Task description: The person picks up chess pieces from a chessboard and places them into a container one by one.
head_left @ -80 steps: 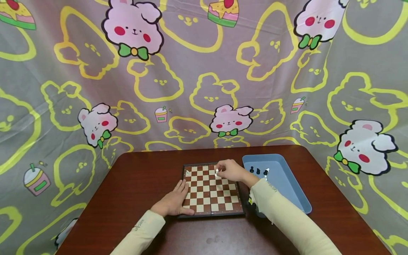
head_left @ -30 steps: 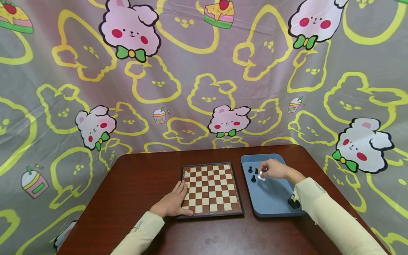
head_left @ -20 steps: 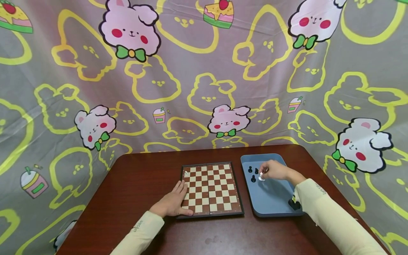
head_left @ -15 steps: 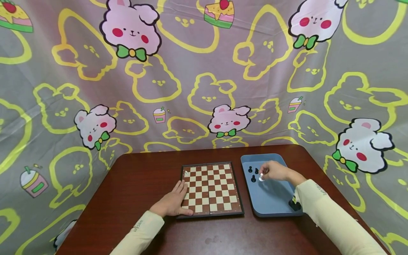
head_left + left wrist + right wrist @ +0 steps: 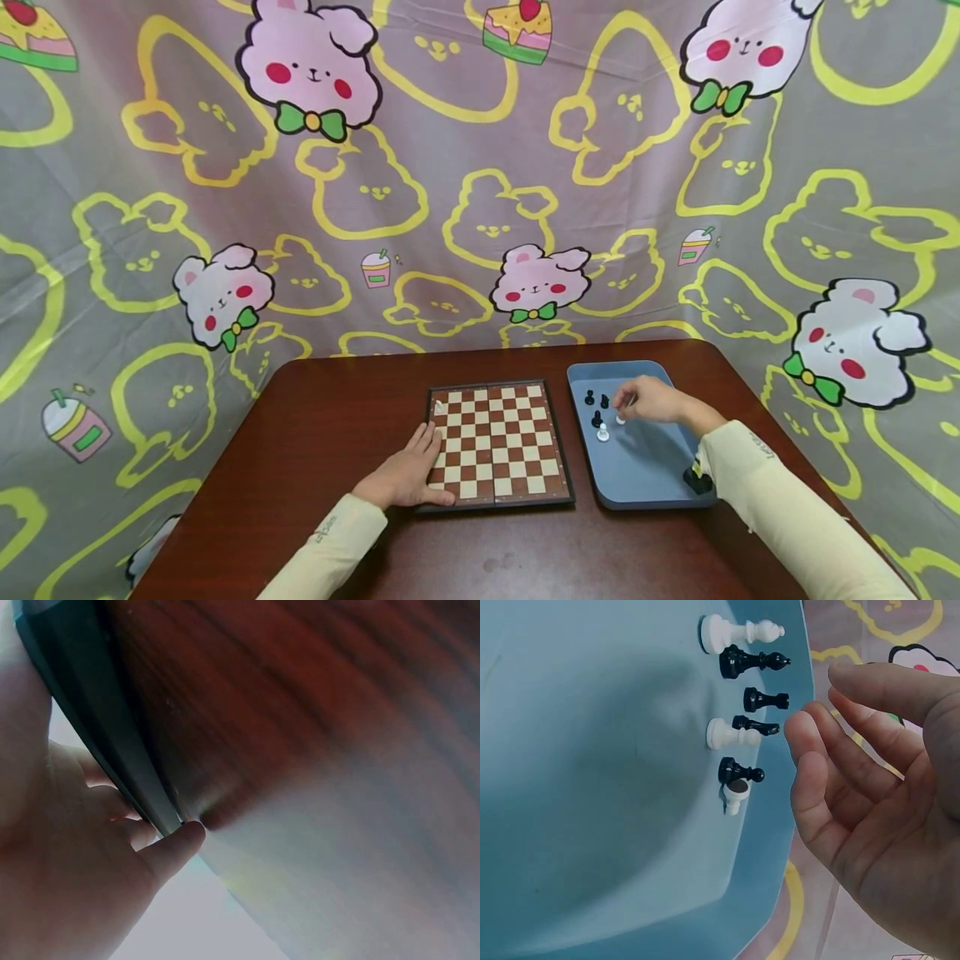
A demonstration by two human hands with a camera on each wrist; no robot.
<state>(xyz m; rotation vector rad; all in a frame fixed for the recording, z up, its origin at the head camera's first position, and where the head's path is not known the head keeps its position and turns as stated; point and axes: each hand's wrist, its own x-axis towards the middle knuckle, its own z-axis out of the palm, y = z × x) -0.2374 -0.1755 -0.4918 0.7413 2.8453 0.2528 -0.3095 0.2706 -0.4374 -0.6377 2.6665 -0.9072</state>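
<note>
My left hand (image 5: 405,475) rests on the left edge of a brown-and-cream chessboard (image 5: 491,446), its thumb along the near edge. In the left wrist view, the thumb touches the board's dark rim (image 5: 112,742). My right hand (image 5: 651,400) hovers above a blue tray (image 5: 645,467); the right wrist view shows its fingers loosely bent, with nothing pinched. Beneath it stand a white bishop (image 5: 742,631), a black bishop (image 5: 754,661), a black rook (image 5: 765,699), a black knight (image 5: 756,725), a white chess piece (image 5: 733,735) and a black pawn (image 5: 740,772). A small white piece (image 5: 735,801) lies tipped.
One small whitish piece (image 5: 439,408) is at the board's far-left corner. The tray stands to the right of the board on a dark wooden table (image 5: 337,417). Patterned cloth (image 5: 480,250) hangs behind and at both sides.
My right hand has carried a white chess piece from the board rightward into the tray and let it go there; its fingers have just come away. The left hand has stayed on the board.
</note>
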